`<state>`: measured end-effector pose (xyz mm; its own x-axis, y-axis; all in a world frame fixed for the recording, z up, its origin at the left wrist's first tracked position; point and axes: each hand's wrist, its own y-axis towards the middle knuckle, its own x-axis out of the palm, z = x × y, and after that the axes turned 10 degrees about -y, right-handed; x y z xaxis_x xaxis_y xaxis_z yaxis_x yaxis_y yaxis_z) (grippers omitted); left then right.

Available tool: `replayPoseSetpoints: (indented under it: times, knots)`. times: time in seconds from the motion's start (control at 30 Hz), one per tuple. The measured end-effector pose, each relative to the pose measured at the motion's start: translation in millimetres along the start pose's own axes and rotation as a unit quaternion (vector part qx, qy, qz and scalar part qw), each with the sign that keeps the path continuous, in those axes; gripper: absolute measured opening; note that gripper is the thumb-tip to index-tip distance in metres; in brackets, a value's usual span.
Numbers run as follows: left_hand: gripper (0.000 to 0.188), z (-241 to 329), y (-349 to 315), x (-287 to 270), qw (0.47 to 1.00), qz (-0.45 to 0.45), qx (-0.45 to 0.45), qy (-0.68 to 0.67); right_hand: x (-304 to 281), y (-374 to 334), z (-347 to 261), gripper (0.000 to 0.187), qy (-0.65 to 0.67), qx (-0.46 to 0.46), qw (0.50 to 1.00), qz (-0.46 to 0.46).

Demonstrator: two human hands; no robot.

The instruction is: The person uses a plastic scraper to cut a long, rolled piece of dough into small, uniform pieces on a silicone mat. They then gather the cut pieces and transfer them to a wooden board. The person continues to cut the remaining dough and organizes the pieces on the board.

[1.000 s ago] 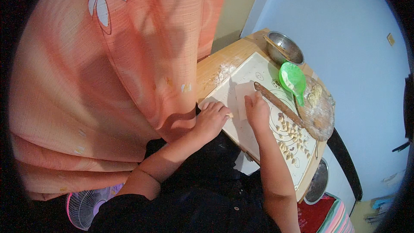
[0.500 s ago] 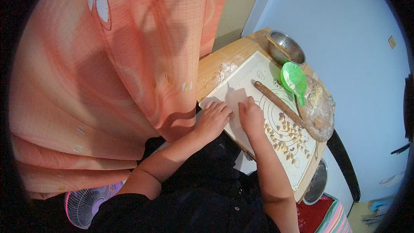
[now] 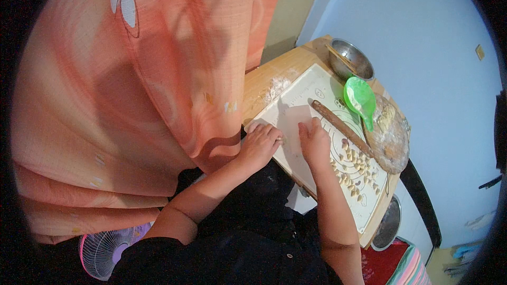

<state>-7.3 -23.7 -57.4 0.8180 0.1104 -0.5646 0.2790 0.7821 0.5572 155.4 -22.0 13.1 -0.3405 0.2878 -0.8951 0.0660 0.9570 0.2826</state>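
Note:
My left hand point(image 3: 260, 143) rests at the near left edge of a white printed mat point(image 3: 301, 87), its fingers curled. A small pale bit shows at its fingertips, too little to make out. To its right, my right hand point(image 3: 317, 143) is closed on a pale, flat, scraper-like sheet point(image 3: 296, 114), which juts out toward the left hand above the mat. Beyond the right hand lie several small shaped dough pieces point(image 3: 360, 164), scattered over the mat's circles. A brown rolling pin point(image 3: 338, 125) lies slanted across the mat behind them.
A green scoop point(image 3: 359, 97) with white powder lies behind the rolling pin, beside a floury brown board point(image 3: 390, 142). A metal bowl point(image 3: 359, 55) with chopsticks stands at the table's far corner. An orange curtain point(image 3: 174, 74) hangs close at left; a fan point(image 3: 108, 250) stands below.
My right hand has moved a little to the right with the pale sheet, away from my left hand. The left hand has hardly moved.

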Motion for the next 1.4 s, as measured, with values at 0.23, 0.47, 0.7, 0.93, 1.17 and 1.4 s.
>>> replayPoseSetpoints:
  times: [0.23,0.47,0.7,0.93,1.17,1.4]
  knots:
    - [0.013,-1.2,2.8,-1.5,0.998,0.022,0.031,0.044,-0.5,-5.4,-7.8,0.026,0.009,-0.017,1.000,-0.009]
    - [0.013,-1.4,2.9,-1.2,0.998,0.018,0.025,0.055,11.5,-2.5,-5.1,0.026,0.013,-0.036,0.999,-0.001]
    - [0.017,3.6,1.2,-5.3,0.996,-0.014,0.009,0.087,31.9,16.0,-14.4,0.021,-0.021,-0.009,1.000,-0.008]
    - [0.024,-0.4,-3.1,-19.4,1.000,-0.022,-0.014,0.003,7.9,19.9,11.4,0.026,0.022,0.012,0.996,0.091]
    - [0.018,0.3,-0.2,-15.5,0.998,-0.049,-0.004,0.045,-51.1,-13.1,20.5,0.027,0.084,0.066,0.989,0.106]
    - [0.013,4.4,0.4,-12.8,0.998,-0.036,0.007,0.058,-58.2,-33.7,46.2,0.028,0.083,0.109,0.983,0.123]
